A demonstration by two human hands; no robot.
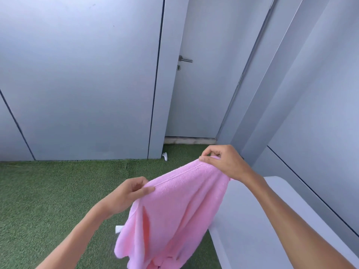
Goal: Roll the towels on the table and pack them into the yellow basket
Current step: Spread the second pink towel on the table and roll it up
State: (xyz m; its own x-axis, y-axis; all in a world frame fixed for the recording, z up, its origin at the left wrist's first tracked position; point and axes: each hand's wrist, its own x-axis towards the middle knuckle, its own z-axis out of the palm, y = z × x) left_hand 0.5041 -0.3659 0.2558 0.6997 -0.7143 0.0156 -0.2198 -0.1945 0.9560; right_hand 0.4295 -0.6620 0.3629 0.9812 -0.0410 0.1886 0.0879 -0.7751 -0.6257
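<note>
Head view: left hand [126, 195] and right hand [223, 162] each pinch the hemmed top edge of a pink towel [174, 206], fingers curled on it. Soft, light and limp, best held at corners. It hangs beside the white table [252, 220], long axis downward.

Pink towel [174, 206] held aloft, hanging unrolled

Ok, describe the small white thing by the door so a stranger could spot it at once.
Start at the grey door with the metal lever handle. Drop to the green turf at the foot of the frame to its left. The small white object lies there, the only bright white item against that wall.
</note>
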